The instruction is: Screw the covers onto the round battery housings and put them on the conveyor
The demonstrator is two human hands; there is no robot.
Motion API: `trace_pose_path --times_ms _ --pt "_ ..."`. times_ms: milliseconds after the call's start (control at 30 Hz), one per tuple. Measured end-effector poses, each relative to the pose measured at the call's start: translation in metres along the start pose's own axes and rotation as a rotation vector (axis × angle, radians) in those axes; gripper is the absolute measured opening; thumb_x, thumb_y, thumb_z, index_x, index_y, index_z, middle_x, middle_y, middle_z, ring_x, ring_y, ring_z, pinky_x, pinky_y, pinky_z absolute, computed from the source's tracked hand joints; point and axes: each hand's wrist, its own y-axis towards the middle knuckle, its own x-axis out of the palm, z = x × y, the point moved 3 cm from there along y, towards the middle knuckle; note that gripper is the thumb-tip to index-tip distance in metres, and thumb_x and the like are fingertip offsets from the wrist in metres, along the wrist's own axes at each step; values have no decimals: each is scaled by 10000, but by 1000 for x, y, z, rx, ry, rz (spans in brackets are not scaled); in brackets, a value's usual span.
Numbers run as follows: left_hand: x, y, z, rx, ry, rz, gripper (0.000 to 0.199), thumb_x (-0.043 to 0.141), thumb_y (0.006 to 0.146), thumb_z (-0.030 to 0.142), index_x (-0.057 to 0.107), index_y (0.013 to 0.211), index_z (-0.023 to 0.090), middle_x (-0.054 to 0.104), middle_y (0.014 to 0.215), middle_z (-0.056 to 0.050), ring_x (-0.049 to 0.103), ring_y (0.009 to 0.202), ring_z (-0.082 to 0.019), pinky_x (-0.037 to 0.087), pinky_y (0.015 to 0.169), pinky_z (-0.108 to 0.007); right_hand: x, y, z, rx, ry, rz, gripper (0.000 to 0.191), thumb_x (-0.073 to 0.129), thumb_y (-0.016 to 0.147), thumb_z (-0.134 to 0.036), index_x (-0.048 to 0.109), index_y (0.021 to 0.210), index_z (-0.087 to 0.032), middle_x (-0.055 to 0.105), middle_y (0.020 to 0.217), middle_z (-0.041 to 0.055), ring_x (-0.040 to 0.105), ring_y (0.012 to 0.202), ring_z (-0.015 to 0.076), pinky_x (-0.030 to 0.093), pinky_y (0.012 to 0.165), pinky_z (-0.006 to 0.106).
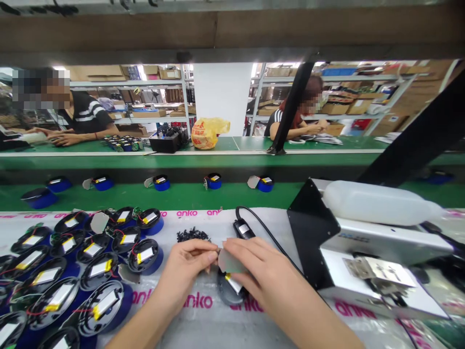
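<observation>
The right hand [254, 261], nearer the round case [229, 292] below, grips a gray plate [228, 262] while the left hand [189, 259] pinches together beside its left edge.

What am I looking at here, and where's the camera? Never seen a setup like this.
It's one picture, from a camera on a person's head, looking forward and down. No robot arm: the tools are the person's bare left hand and right hand.

The right hand holds a thin, flat grey plate above a round dark housing, partly hidden. The left fingertips meet near the plate's edge; anything pinched there is too small to tell.

On the white sheet with pink lettering lie many round blue-and-black plastic housings at left, a pile of small black parts ahead, and a silver-and-black boxy machine at right.
</observation>
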Motion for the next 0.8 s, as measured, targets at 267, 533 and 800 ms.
trace_pose_path --times_ms 267,533,800 --pt "-4 -1 1 91 91 -77 355 898 658 197 771 990 223 751 872 -28 671 761 -144 516 614 -191 -9 -4 3 31 84 -49 562 546 841 2 622 1272 -351 659 1203 19 583 1156 232 507 1010 409" --pt "9 -20 12 -14 453 -565 969 881 635 77 477 1465 372 592 1436 -67 508 1341 -298 353 1142 -466 -21 -2 6 238 333 -59 469 734 810 -166 658 1226 -370 667 1191 -17 634 1046 195 527 934 337" --pt "13 -15 1 -108 473 -394 705 904 587 158 688 1249 271 591 1260 -84 605 557 -89 469 451 -205 -7 -12 18 380 501 -135 408 720 766 -201 660 1157 -302 682 1168 30 659 1079 230 521 996 407"
